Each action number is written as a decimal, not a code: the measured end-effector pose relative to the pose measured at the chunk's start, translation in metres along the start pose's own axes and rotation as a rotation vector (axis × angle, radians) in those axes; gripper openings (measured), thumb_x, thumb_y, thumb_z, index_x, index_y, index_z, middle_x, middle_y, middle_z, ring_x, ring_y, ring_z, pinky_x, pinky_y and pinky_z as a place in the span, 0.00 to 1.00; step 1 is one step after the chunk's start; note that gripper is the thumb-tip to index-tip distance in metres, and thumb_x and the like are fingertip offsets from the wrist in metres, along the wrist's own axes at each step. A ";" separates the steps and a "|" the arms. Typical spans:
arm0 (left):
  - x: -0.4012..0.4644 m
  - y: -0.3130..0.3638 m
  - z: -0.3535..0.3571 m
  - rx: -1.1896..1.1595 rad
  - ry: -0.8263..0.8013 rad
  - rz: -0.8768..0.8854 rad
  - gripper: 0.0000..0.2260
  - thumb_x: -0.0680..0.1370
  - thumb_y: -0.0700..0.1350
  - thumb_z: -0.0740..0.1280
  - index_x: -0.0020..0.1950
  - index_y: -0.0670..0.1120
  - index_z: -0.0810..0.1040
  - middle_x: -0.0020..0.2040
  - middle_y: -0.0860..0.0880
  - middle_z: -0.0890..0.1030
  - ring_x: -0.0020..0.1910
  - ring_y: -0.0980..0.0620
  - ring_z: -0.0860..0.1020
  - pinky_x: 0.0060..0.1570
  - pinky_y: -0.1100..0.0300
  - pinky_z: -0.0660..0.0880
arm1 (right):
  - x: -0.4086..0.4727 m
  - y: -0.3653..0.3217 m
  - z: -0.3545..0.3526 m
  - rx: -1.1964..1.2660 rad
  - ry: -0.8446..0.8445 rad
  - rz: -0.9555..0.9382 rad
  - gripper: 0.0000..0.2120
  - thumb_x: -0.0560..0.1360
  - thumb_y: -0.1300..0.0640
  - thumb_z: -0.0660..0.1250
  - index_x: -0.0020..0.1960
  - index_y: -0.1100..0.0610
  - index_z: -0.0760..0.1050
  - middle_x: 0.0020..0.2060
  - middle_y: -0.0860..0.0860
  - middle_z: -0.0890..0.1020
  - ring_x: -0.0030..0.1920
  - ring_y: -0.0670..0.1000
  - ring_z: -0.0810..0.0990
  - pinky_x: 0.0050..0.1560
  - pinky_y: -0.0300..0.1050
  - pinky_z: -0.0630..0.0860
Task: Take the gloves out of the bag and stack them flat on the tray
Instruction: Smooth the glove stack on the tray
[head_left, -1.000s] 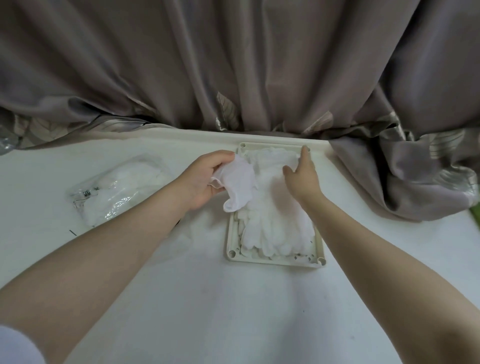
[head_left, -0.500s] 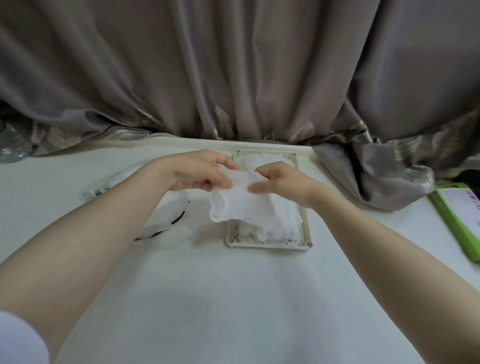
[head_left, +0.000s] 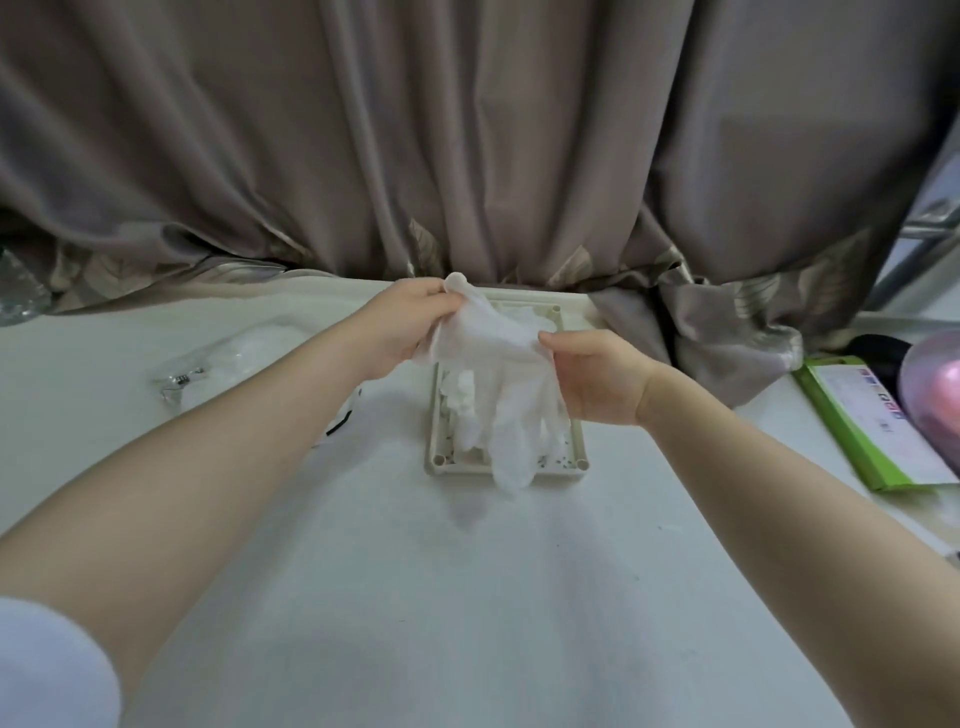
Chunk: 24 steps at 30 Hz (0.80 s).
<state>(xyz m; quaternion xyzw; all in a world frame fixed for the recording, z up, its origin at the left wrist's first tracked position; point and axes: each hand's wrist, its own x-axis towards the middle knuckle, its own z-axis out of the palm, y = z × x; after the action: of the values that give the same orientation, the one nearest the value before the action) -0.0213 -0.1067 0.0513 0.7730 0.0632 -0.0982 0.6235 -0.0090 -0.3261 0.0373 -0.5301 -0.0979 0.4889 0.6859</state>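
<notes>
A thin white glove (head_left: 501, 374) hangs spread out in the air above the cream tray (head_left: 435, 447), its fingers dangling past the tray's near edge. My left hand (head_left: 410, 325) pinches the glove's cuff at the upper left. My right hand (head_left: 592, 374) grips the glove's right side. More white gloves (head_left: 464, 400) lie in the tray under it. The clear plastic bag (head_left: 228, 361), with white gloves inside, lies on the white table to the left, partly behind my left forearm.
A grey-brown curtain (head_left: 467, 156) hangs along the table's far edge and bunches onto it at the right. A green-edged box (head_left: 867, 426) and a pink rounded object (head_left: 935, 384) sit at the far right. A black cord (head_left: 340, 423) shows beside my left arm.
Both hands have lifted the glove off the tray and opened it out; it now hangs full length with its fingers down. The view has tilted up and shows more at the right.
</notes>
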 end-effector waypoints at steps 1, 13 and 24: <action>0.000 0.002 0.002 0.048 0.025 0.036 0.08 0.81 0.43 0.60 0.46 0.48 0.77 0.39 0.48 0.74 0.36 0.52 0.72 0.34 0.62 0.66 | -0.001 0.000 -0.002 0.008 0.016 -0.021 0.22 0.67 0.52 0.72 0.58 0.59 0.76 0.49 0.53 0.82 0.49 0.53 0.82 0.49 0.45 0.79; 0.013 0.023 0.006 0.248 -0.026 0.119 0.12 0.75 0.47 0.70 0.34 0.45 0.73 0.27 0.54 0.69 0.25 0.59 0.67 0.25 0.70 0.63 | -0.012 0.007 -0.031 -0.133 -0.062 -0.013 0.23 0.55 0.57 0.81 0.47 0.59 0.77 0.43 0.54 0.82 0.43 0.53 0.82 0.44 0.43 0.78; 0.071 -0.037 0.018 0.468 -0.228 -0.031 0.05 0.78 0.46 0.66 0.45 0.46 0.81 0.39 0.49 0.77 0.37 0.55 0.73 0.37 0.63 0.69 | 0.056 0.055 -0.046 0.068 0.229 0.079 0.29 0.72 0.60 0.71 0.69 0.54 0.64 0.54 0.56 0.81 0.49 0.55 0.82 0.52 0.52 0.80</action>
<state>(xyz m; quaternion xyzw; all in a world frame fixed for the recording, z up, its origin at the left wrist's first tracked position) 0.0386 -0.1177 -0.0041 0.8791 -0.0200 -0.2064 0.4291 0.0180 -0.3142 -0.0491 -0.5623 0.0189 0.4547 0.6904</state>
